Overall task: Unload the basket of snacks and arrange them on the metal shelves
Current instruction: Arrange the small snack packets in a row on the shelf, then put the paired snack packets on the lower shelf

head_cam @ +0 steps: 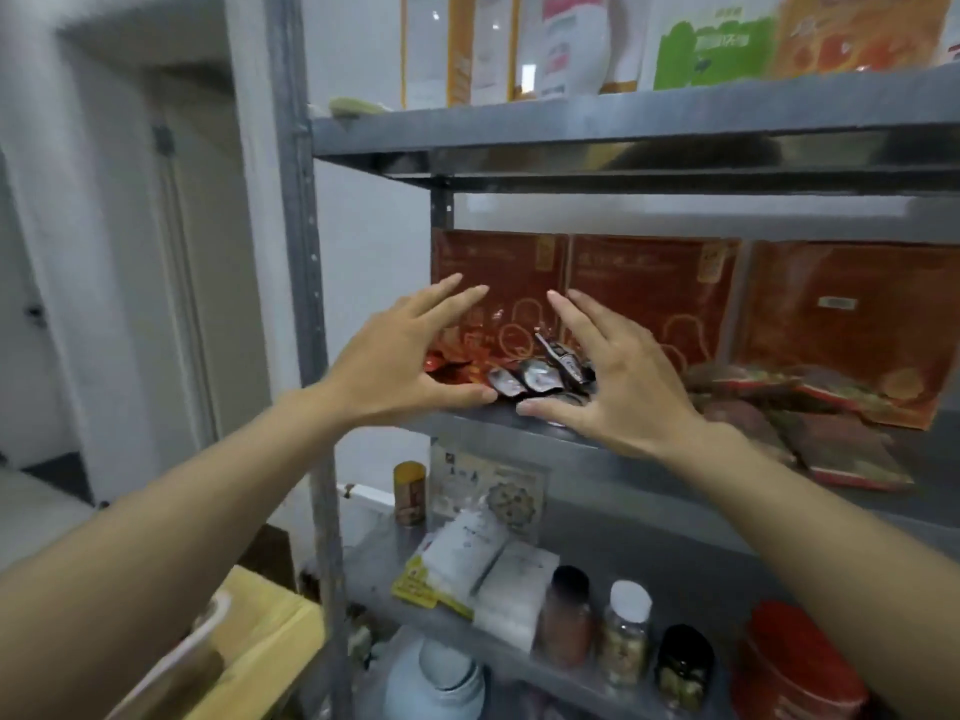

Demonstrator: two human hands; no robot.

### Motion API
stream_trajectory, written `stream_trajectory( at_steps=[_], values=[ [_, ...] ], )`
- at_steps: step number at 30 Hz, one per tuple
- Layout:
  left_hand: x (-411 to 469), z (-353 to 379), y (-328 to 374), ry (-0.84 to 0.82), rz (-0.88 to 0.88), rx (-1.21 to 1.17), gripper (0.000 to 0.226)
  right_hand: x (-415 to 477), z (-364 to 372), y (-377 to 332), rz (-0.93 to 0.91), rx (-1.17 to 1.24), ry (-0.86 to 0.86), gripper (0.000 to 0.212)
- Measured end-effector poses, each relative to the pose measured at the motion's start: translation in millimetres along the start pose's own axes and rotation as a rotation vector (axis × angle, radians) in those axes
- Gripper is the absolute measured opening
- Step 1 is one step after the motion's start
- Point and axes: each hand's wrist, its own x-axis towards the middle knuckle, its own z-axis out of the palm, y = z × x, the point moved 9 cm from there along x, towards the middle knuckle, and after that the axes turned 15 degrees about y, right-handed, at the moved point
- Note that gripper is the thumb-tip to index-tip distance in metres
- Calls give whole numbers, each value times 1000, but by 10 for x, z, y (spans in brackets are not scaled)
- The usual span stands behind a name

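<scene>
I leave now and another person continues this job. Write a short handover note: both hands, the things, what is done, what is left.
Left hand: open, fingers spread, left of the small snack packets.
Right hand: open, right of them. Neither holds anything.
The packets, red and dark, lie in a loose pile at the front of the middle shelf, before the standing red pouches.
Done: this pile is on the shelf.
Left: tidy it. The basket is not clearly visible, so check it for more.
</scene>
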Motion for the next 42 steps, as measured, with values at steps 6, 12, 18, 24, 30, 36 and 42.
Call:
stream_trajectory(
  at_steps=[6,12,18,24,30,36,42],
  values=[
    [-1030,-1125,-973,3,-157,92,100,1,709,-1605,-56,234,-21,105],
    [-2016,-1921,-1768,-28,-332,189,102,-175,1445,-2900,-83,435,-167,101],
    [-2589,-2237,-2385,-41,-427,277,97,-225,2116,-3590,-131,551,-311,100],
    [-2856,-1986,-2944,-91,-553,304,95,-221,2934,-3736,-130,618,-410,97],
    [-3045,-1660,-3585,-90,-721,299,92,-240,3868,-3654,-74,660,-563,96],
    [-3406,-1471,-4028,-81,-880,297,86,-321,4550,-3760,-50,686,-677,88],
    [-3767,-1401,-4590,-57,-988,303,77,-278,5155,-3998,62,802,-765,79]
  ],
)
